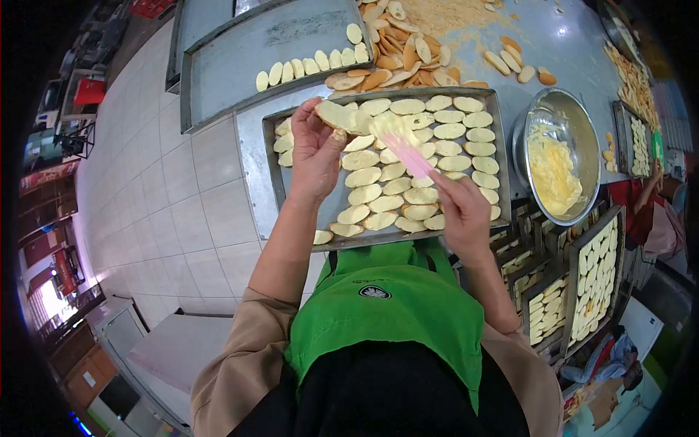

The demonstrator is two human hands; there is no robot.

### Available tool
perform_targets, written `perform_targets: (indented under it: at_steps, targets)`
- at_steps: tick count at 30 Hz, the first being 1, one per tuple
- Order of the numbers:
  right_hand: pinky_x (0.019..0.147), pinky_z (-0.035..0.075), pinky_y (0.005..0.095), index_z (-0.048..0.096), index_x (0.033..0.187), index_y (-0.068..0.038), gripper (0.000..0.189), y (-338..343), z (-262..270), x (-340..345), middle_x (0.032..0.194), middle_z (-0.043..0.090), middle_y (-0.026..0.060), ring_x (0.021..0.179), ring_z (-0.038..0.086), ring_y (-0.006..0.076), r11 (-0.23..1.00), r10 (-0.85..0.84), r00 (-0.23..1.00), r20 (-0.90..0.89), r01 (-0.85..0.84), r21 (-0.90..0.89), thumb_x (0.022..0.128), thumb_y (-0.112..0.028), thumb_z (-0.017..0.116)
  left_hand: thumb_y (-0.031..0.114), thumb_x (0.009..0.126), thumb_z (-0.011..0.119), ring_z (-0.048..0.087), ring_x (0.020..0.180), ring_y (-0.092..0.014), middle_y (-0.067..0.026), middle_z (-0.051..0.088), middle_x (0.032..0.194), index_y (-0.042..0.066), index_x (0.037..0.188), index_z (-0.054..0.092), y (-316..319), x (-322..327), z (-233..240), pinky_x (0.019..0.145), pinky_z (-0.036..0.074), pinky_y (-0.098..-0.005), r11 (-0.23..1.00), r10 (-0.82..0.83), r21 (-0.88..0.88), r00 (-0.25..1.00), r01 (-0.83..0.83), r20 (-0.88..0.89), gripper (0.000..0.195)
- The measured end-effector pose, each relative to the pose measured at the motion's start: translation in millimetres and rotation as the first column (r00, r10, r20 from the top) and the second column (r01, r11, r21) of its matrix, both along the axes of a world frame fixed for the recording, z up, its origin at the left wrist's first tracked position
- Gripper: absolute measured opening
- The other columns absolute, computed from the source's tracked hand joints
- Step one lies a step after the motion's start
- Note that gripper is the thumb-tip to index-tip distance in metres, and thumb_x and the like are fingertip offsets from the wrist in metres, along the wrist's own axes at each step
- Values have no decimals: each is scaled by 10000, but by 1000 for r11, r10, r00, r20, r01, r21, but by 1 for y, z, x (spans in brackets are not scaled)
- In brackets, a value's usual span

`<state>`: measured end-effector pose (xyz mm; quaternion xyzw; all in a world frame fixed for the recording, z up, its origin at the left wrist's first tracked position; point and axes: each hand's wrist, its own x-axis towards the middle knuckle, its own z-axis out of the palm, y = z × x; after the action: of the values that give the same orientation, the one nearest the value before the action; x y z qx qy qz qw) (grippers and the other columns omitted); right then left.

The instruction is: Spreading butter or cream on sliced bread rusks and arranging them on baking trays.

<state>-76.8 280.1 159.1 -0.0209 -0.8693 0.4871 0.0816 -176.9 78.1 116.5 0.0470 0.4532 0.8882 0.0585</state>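
Note:
My left hand (317,150) pinches an oval bread slice (344,118) by its left end, pale spread covering its upper face. In my right hand (464,210) is a pink spatula (407,153), its tip loaded with creamy yellow spread and meeting the slice's right end. Both hands are above a metal baking tray (502,164) that holds rows of spread-coated bread slices (365,177). To the right stands a steel mixing bowl (592,180) with a mass of yellow spread (551,169) inside.
A heap of uncoated bread slices (404,54) lies beyond the tray on the metal table (579,65). Another tray (188,93) at upper left holds several coated slices. Filled trays (592,273) stand on a rack at right. A co-worker's arm (647,188) shows at far right.

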Motion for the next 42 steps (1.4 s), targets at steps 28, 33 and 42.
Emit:
perform_targets:
  at_steps: [28,33,42]
  targets:
    - [478,403,331,619,986,-92,346,5,-8,-34,645,464,77,535,488,238,892,43,963,-267,83,444,667,15,536,-93,779,529,437,1089,-187,-112,404,1210,112,1152,351,-4,2,-12,901,393,-316,849,-127,-517,905,-113,-407,461]
    - [490,398,296,616,991,-65,279,15,-10,-36,650,497,80,542,502,209,814,85,991,-105,-8,580,736,-11,515,-120,767,518,451,1072,-200,-134,414,1177,107,1135,339,1,4,-8,881,410,-320,894,-15,-404,887,-194,-461,468]
    - [513,318,177,563,1058,-7,230,14,-13,-1,653,456,-34,581,392,35,801,237,807,540,152,-579,869,-91,462,-105,748,521,489,993,-180,-108,448,1094,43,1132,306,-27,7,-32,842,417,-268,712,398,-513,878,-479,-267,464]
